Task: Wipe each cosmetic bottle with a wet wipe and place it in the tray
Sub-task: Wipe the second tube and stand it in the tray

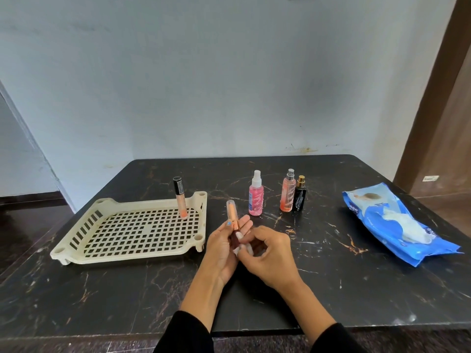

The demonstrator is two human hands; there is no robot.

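Head view: one peach tube stands in the cream perforated tray, three bottles wait upper right, while left hand grips a slim rose-gold tube and right hand pinches a white wipe against it.

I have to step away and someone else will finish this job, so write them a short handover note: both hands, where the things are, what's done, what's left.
Left hand holds a slim tube with a clear cap upright over the table. Right hand pinches a white wet wipe against the tube's lower part; wiping is under way.
Done: one tube with a black cap stands in the cream tray, at its far right corner.
Left: finish this tube and set it in the tray. Then wipe and place the pink spray bottle, the peach spray bottle and the small black bottle, which stand on the table.
The blue wipes pack lies to the right, a wipe sticking out.
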